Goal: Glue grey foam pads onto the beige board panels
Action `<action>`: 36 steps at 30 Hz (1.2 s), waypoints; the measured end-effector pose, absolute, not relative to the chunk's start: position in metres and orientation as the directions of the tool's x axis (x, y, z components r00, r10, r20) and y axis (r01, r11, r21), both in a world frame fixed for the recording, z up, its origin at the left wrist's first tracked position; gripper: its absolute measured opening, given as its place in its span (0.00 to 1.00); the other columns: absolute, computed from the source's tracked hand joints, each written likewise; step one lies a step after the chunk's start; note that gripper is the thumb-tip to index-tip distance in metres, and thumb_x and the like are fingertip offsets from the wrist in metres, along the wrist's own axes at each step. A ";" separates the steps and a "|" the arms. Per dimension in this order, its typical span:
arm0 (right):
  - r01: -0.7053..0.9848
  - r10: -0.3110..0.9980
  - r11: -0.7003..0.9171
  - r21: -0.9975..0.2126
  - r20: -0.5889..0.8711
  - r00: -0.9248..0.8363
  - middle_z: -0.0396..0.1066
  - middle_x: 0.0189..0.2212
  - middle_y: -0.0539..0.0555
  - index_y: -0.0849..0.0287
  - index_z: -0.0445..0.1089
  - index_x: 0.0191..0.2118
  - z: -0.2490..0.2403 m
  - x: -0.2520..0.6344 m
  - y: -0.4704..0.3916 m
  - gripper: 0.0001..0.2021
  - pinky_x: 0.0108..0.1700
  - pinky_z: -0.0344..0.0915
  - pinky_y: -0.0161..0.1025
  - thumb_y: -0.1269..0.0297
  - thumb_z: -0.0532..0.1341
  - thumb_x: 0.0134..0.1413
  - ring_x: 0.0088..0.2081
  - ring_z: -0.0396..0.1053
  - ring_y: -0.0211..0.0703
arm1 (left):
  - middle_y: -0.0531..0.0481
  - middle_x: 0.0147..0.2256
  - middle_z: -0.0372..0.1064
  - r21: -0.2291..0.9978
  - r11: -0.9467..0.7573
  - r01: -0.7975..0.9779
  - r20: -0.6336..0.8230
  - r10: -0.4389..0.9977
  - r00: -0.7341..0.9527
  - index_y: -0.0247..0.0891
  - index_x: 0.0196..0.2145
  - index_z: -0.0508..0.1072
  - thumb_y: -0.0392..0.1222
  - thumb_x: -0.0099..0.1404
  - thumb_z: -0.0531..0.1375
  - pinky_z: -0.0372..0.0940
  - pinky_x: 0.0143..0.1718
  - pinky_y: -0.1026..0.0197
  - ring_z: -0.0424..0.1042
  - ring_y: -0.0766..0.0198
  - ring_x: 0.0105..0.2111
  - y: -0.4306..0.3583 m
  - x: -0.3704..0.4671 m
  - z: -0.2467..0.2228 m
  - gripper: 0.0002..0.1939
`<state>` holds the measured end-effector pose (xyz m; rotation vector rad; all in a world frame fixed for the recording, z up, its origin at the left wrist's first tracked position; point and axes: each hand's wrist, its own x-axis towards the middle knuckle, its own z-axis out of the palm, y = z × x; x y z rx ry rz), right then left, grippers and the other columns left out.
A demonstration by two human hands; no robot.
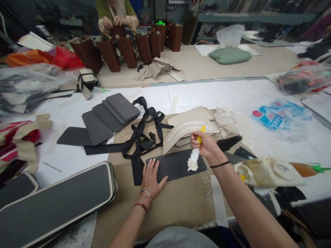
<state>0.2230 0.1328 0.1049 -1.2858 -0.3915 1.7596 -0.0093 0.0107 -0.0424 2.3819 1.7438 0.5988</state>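
Fingers spread, my left hand (150,179) lies flat on the left end of a dark grey panel (176,167). My right hand (204,143) is closed around the yellow handle of a glue brush (193,159), whose head is caked in white glue. The brush head points down over the panel's right part; whether it touches I cannot tell. Just behind, a curved beige piece (181,132) with a glossy wet-looking strip rests on a stack of beige pieces (190,115). A tangle of black strap (144,134) lies to the left.
Grey panels (111,113) fan out at the left, and a stack of long edged panels (59,199) lies nearer. A glue-smeared plastic bottle container (269,172) is at the right. Across the table, a person (116,17) works behind several brown bags (126,51).
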 end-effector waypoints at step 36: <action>-0.305 0.612 -0.776 -0.551 -0.775 -0.157 0.52 0.09 0.42 0.63 0.65 0.19 0.002 0.263 -0.116 0.18 0.17 0.41 0.28 0.51 0.64 0.39 0.12 0.45 0.25 | 0.42 0.46 0.64 0.254 -0.205 0.945 0.118 0.977 0.180 0.41 0.50 0.66 0.45 0.56 0.57 0.61 0.38 0.51 0.61 0.50 0.42 0.021 -0.039 -0.033 0.23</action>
